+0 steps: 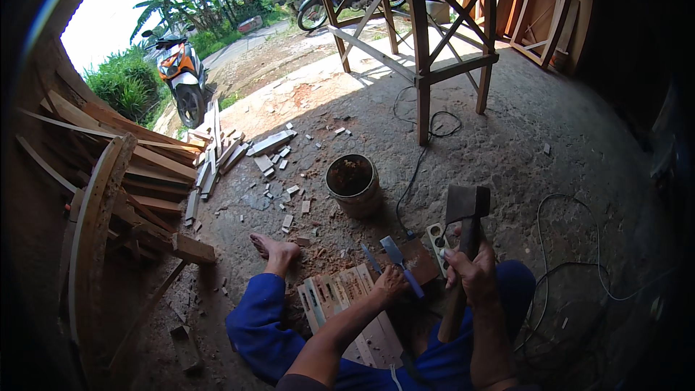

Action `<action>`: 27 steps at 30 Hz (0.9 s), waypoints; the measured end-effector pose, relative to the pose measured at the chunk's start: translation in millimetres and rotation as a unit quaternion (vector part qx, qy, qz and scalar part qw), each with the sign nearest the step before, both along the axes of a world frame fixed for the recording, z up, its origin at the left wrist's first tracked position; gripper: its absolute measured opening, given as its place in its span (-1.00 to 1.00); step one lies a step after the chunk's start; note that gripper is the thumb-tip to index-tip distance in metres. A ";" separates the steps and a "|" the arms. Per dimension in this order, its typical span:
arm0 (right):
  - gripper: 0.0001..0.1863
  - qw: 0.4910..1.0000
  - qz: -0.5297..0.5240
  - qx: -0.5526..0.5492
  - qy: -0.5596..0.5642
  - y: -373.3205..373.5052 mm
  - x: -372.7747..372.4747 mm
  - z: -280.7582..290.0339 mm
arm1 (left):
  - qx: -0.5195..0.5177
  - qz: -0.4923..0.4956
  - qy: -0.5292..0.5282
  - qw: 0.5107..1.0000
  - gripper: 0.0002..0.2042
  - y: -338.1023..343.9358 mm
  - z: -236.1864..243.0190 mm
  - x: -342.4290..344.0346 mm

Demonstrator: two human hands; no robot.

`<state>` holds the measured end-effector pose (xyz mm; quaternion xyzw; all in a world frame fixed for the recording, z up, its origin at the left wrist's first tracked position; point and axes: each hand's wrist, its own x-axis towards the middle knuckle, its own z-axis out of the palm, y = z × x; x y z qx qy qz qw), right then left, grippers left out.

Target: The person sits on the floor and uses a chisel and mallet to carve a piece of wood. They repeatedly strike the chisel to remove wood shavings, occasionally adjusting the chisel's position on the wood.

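Note:
My right hand [474, 268] is wrapped round the wooden handle of a hatchet [467, 205], its dark head raised above my right knee. My left hand [391, 282] is low over the work, fingers closed at the lower end of a narrow chisel [371, 258]; its handle is hidden by the hand. Right beside it, a wider chisel [392, 251] with a blue handle lies across a brown board [422, 261]. Between my legs, several wooden bars [351, 286] lie side by side, with slots and holes cut in their tops.
A bucket [355, 192] with shavings stands ahead. Offcuts [271, 143] litter the floor. A pale strip with round holes [436, 239] lies by my right hand. Timber [156, 166] is piled left, a wooden stand [420, 51] rises ahead, and cables [539, 239] trail right. A motorbike [181, 72] is parked outside.

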<state>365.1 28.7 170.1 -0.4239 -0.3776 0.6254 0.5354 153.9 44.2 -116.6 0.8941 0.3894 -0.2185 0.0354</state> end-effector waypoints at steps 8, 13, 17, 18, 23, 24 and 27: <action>-0.53 0.997 0.006 0.026 -0.072 -7.4 -7.2 -11.5 | 0.054 0.253 -0.620 0.741 -0.58 17.0 166.8 -43.0; -0.52 0.995 0.054 0.016 -0.078 -12.3 -28.7 -20.1 | 0.083 0.400 -0.763 0.501 -0.74 -21.9 226.1 -113.2; -0.52 0.990 0.106 -0.002 -0.097 -17.8 -54.5 -21.0 | 0.072 0.424 -0.806 0.407 -0.73 -48.2 202.0 -153.1; -0.52 0.988 0.117 -0.002 -0.105 -18.1 -60.3 -22.5 | 0.072 0.425 -0.809 0.401 -0.73 -52.0 194.8 -157.9; -0.53 0.978 0.164 -0.012 -0.130 -21.0 -84.9 -25.7 | 0.063 0.387 -0.804 0.447 -0.67 -65.9 177.1 -156.3; -0.52 0.976 0.168 -0.014 -0.142 -22.5 -90.2 -25.2 | 0.045 0.419 -0.786 0.451 -0.64 -67.9 178.8 -156.7; -0.51 0.968 0.190 -0.017 -0.163 -22.9 -99.5 -27.0 | 0.065 0.472 -0.755 0.450 -0.57 -69.9 175.2 -154.5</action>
